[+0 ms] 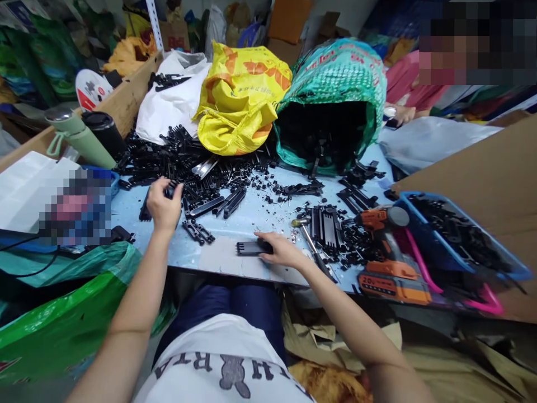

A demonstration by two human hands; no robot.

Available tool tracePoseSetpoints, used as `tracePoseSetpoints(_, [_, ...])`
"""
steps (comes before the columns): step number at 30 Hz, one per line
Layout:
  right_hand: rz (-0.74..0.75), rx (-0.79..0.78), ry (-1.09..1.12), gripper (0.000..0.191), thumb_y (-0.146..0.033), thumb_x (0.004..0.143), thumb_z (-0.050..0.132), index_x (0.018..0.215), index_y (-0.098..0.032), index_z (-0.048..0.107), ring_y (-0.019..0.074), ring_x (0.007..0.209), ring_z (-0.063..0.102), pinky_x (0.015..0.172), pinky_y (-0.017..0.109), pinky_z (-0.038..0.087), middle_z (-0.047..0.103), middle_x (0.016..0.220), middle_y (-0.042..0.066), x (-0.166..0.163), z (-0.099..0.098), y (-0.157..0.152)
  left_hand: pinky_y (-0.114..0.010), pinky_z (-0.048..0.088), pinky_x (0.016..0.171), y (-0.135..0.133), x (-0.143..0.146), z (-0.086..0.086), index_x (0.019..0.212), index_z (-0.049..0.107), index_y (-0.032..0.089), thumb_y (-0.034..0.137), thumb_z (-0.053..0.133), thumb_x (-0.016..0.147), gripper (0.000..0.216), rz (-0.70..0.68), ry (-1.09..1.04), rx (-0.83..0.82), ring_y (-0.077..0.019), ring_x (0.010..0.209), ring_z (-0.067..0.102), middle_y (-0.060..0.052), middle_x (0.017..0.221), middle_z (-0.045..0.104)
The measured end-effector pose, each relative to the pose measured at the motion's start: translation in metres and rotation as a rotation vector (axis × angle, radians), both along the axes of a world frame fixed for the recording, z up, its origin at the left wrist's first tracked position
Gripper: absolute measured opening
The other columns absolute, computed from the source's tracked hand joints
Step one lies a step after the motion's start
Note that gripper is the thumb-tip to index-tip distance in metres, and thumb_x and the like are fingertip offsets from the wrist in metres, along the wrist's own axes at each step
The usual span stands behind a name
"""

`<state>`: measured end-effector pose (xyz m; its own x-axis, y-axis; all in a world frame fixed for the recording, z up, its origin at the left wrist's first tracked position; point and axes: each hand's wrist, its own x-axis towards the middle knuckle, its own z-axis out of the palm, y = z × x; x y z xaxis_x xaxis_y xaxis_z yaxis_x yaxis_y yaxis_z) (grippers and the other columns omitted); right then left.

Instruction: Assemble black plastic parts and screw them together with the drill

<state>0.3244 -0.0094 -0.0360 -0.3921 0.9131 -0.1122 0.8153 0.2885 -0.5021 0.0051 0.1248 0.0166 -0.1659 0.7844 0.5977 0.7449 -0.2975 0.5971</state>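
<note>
My left hand [165, 206] is at the near left edge of a heap of black plastic parts [180, 148]. Its fingers curl around a small black part, mostly hidden by the hand. Flat on a pale sheet [218, 262] at the table's front edge lies a flat black slotted piece [246, 248]. My right hand [280, 250] grips that piece at its right end, fingers over the top. Between the hands lie a pair of black links [198, 230] and several longer black handle-like pieces [235, 202].
A hammer [312, 246] and an orange cordless drill [384, 252] lie right, near a blue bin [465, 240] of black parts. Behind stand a yellow bag [243, 95] and an open green sack [335, 73]. Bottles [81, 137] stand left. Another person's hand [400, 113] shows at back right.
</note>
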Motion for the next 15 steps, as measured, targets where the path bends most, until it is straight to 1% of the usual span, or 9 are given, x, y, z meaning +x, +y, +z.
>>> tracePoseSetpoints(2, [0.06, 0.136, -0.074, 0.059, -0.041, 0.081, 0.058, 0.134, -0.02, 0.042, 0.0259, 0.112, 0.046, 0.093, 0.042, 0.036, 0.052, 0.121, 0.013, -0.01, -0.006, -0.005, -0.032, 0.044, 0.088, -0.035, 0.029, -0.005, 0.1, 0.051, 0.009, 0.044, 0.052, 0.085, 0.038, -0.283, -0.09, 0.011, -0.0158, 0.097, 0.055, -0.009, 0.101, 0.058])
tracePoseSetpoints(4, [0.067, 0.21, -0.087, 0.047, -0.042, 0.088, 0.049, 0.13, -0.021, 0.046, 0.0239, 0.109, 0.047, 0.094, 0.041, 0.036, 0.054, 0.116, 0.011, -0.021, -0.013, -0.006, -0.028, 0.048, 0.077, -0.066, 0.06, -0.021, 0.104, 0.05, 0.013, 0.041, 0.046, 0.088, 0.032, -0.552, -0.062, -0.182, -0.0145, 0.085, 0.059, -0.007, 0.094, 0.061])
tracePoseSetpoints(6, [-0.042, 0.24, -0.049, 0.043, -0.041, 0.091, 0.042, 0.129, -0.02, 0.047, 0.0219, 0.103, 0.05, 0.09, 0.039, 0.039, 0.056, 0.109, 0.011, -0.026, -0.018, -0.005, -0.03, 0.048, 0.078, -0.085, 0.081, -0.044, 0.118, 0.044, 0.015, 0.033, 0.034, 0.093, 0.033, -0.715, 0.069, -0.341, -0.0174, 0.092, 0.06, -0.011, 0.106, 0.06])
tracePoseSetpoints(7, [-0.126, 0.251, -0.009, 0.045, -0.042, 0.092, 0.04, 0.13, -0.019, 0.046, 0.0216, 0.101, 0.051, 0.089, 0.038, 0.041, 0.056, 0.108, 0.012, -0.026, -0.02, -0.005, -0.032, 0.048, 0.079, -0.088, 0.085, -0.056, 0.122, 0.041, 0.014, 0.033, 0.037, 0.092, 0.036, -0.734, 0.171, -0.397, -0.0207, 0.095, 0.061, -0.014, 0.11, 0.059])
tracePoseSetpoints(8, [-0.209, 0.259, 0.044, 0.046, -0.043, 0.092, 0.038, 0.131, -0.019, 0.044, 0.0214, 0.101, 0.052, 0.088, 0.038, 0.042, 0.056, 0.109, 0.012, -0.025, -0.021, -0.005, -0.034, 0.048, 0.078, -0.087, 0.085, -0.067, 0.125, 0.039, 0.012, 0.034, 0.043, 0.089, 0.042, -0.702, 0.257, -0.458, -0.0242, 0.096, 0.06, -0.017, 0.113, 0.058])
tracePoseSetpoints(10, [-0.342, 0.269, 0.166, 0.047, -0.044, 0.092, 0.037, 0.132, -0.019, 0.042, 0.0215, 0.104, 0.052, 0.09, 0.037, 0.042, 0.054, 0.115, 0.011, -0.02, -0.021, -0.007, -0.037, 0.048, 0.077, -0.076, 0.075, -0.082, 0.122, 0.04, 0.007, 0.033, 0.053, 0.083, 0.048, -0.561, 0.353, -0.553, -0.0287, 0.094, 0.06, -0.021, 0.109, 0.057])
tracePoseSetpoints(12, [-0.433, 0.238, 0.308, 0.047, -0.045, 0.091, 0.039, 0.13, -0.02, 0.044, 0.0211, 0.103, 0.053, 0.089, 0.037, 0.043, 0.053, 0.118, 0.011, -0.02, -0.021, -0.01, -0.038, 0.046, 0.082, -0.061, 0.061, -0.086, 0.117, 0.045, 0.007, 0.031, 0.051, 0.084, 0.041, -0.437, 0.337, -0.551, -0.0286, 0.098, 0.058, -0.02, 0.109, 0.056])
tracePoseSetpoints(13, [-0.467, 0.184, 0.394, 0.048, -0.047, 0.09, 0.04, 0.129, -0.02, 0.044, 0.02, 0.096, 0.056, 0.085, 0.036, 0.045, 0.054, 0.115, 0.011, -0.022, -0.021, -0.01, -0.038, 0.045, 0.085, -0.056, 0.056, -0.083, 0.115, 0.047, 0.008, 0.031, 0.048, 0.086, 0.038, -0.42, 0.304, -0.529, -0.0273, 0.101, 0.057, -0.019, 0.111, 0.055])
tracePoseSetpoints(15, [-0.519, 0.022, 0.601, 0.053, -0.05, 0.087, 0.042, 0.131, -0.02, 0.043, 0.0161, 0.075, 0.059, 0.07, 0.032, 0.05, 0.058, 0.102, 0.009, -0.033, -0.022, -0.009, -0.036, 0.043, 0.09, -0.057, 0.055, -0.075, 0.116, 0.05, 0.01, 0.03, 0.042, 0.088, 0.035, -0.501, 0.211, -0.484, -0.0233, 0.104, 0.055, -0.015, 0.112, 0.055])
